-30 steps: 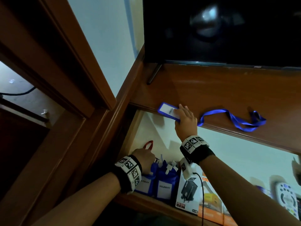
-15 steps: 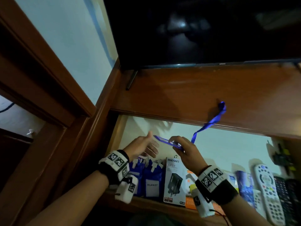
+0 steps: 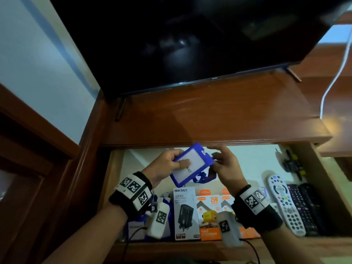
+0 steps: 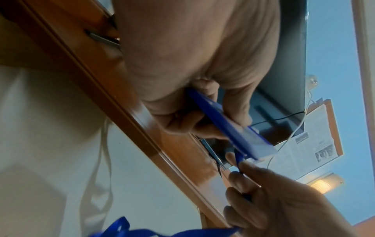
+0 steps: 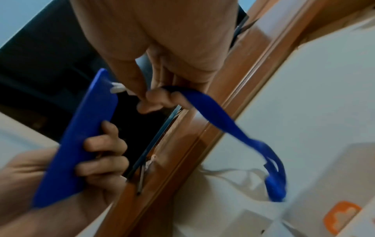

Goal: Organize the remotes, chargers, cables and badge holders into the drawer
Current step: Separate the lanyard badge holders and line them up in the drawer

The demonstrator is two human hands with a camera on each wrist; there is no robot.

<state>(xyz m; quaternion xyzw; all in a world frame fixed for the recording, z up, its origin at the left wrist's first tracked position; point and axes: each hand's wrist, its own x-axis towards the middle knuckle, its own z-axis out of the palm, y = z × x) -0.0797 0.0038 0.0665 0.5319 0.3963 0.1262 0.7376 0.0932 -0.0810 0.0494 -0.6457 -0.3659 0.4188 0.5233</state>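
Note:
Over the open drawer (image 3: 116, 187), my left hand (image 3: 178, 162) grips a blue badge holder (image 3: 191, 164), thumb pressed on its white card face. My right hand (image 3: 216, 156) pinches the blue lanyard (image 3: 203, 178) just beside the holder's clip. The right wrist view shows the holder's blue back (image 5: 81, 136) with left fingers (image 5: 103, 147) curled round it. There the lanyard (image 5: 223, 121) trails down from my right fingers in a loop. In the left wrist view the badge holder (image 4: 229, 126) appears edge-on.
In the drawer lie a black-and-white charger box (image 3: 185, 212), orange charger boxes (image 3: 209, 218), a white remote (image 3: 285, 202), black remotes (image 3: 308, 208) and blue badge holders (image 3: 136, 226) at the left. A TV (image 3: 190, 44) stands on the cabinet top (image 3: 209, 115). A white cable (image 3: 331, 86) hangs at right.
My right hand brought the badge holder and lanyard off the cabinet top down over the drawer. My left hand took hold of the holder, and the right shifted to the lanyard.

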